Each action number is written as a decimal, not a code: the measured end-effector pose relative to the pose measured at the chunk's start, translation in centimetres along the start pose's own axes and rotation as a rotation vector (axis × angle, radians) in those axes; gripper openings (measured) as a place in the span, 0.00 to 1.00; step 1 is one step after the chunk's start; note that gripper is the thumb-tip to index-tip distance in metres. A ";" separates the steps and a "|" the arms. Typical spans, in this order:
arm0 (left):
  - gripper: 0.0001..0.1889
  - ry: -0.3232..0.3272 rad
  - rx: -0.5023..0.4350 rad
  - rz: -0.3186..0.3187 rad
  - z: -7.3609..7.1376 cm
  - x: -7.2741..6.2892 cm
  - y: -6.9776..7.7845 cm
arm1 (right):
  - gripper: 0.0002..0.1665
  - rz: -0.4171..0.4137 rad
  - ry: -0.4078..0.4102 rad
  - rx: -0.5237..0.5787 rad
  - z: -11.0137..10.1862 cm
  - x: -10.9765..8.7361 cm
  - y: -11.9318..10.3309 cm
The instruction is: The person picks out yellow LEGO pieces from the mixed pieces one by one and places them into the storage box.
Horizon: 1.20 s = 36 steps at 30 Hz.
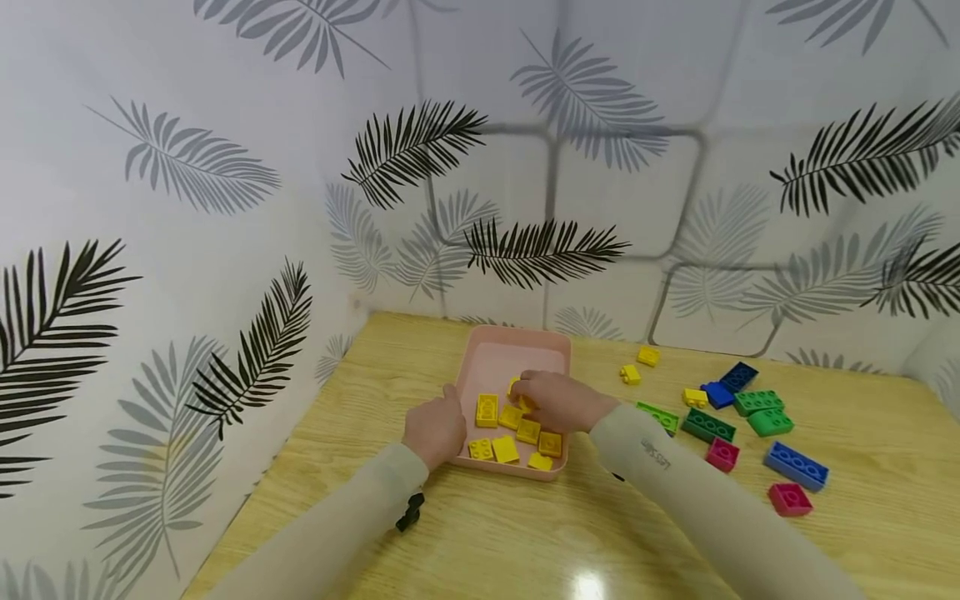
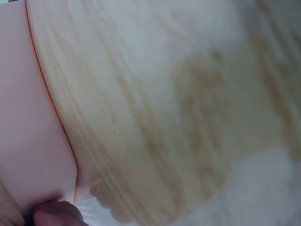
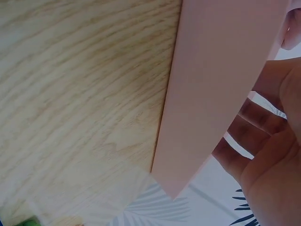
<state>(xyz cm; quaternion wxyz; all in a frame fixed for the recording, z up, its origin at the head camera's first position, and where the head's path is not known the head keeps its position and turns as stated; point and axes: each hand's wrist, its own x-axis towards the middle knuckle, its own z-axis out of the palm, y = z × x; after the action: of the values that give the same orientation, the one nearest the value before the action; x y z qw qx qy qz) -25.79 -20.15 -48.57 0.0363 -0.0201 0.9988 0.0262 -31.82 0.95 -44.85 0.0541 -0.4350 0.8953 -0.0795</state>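
Observation:
A pink tray (image 1: 517, 335) stands on the table, with several yellow bricks such as this brick (image 1: 487, 410) lying in its near half. My left hand (image 1: 437, 427) grips the tray's left rim, its thumb over the edge; in the left wrist view, fingers (image 2: 59, 214) show by the tray's wall (image 2: 33, 117). Reaching over the right side, my right hand (image 1: 558, 400) pinches a yellow brick (image 1: 515, 386) low inside the tray. In the right wrist view the tray's outer wall (image 3: 211, 84) hides those fingertips, while the palm of the right hand (image 3: 268, 141) shows above the rim.
Right of the tray lie loose bricks: a yellow brick (image 1: 648, 357), a dark green brick (image 1: 708, 426), a blue brick (image 1: 797, 465), a red brick (image 1: 790, 499) and several others. A patterned wall covering (image 1: 510, 192) rises behind the wooden table (image 1: 480, 533).

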 end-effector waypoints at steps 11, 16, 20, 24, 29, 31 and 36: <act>0.31 -0.017 -0.003 -0.004 -0.2 0.0 0.3 | 0.15 0.050 -0.003 -0.118 0.3 -0.2 0.2; 0.31 -0.010 0.003 0.002 -0.1 0.0 0.3 | 0.17 0.038 -0.001 -0.131 0.3 -0.5 0.3; 0.31 -0.007 -0.001 0.006 -0.2 -0.2 0.2 | 0.15 0.003 0.028 -0.140 0.4 -0.9 0.7; 0.31 -0.009 -0.009 0.008 -0.3 -0.3 0.4 | 0.14 -0.016 0.066 -0.098 -0.3 -2.1 1.0; 0.32 -0.016 -0.002 0.004 -0.3 -0.1 0.6 | 0.13 0.033 0.131 -0.071 -1.5 -4.2 2.3; 0.33 -0.018 0.000 0.002 -0.3 0.0 0.5 | 0.13 0.058 0.158 -0.072 -1.7 -5.0 3.2; 0.32 -0.023 -0.003 -0.005 0.0 0.0 0.3 | 0.15 0.100 0.181 -0.054 -2.3 -7.3 5.4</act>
<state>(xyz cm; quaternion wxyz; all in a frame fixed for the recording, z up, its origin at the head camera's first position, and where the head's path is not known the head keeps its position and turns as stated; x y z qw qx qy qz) -25.84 -19.81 -48.54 0.0477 -0.0224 0.9982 0.0278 -31.87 10.25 -43.46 -0.0346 -0.3823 0.9188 -0.0916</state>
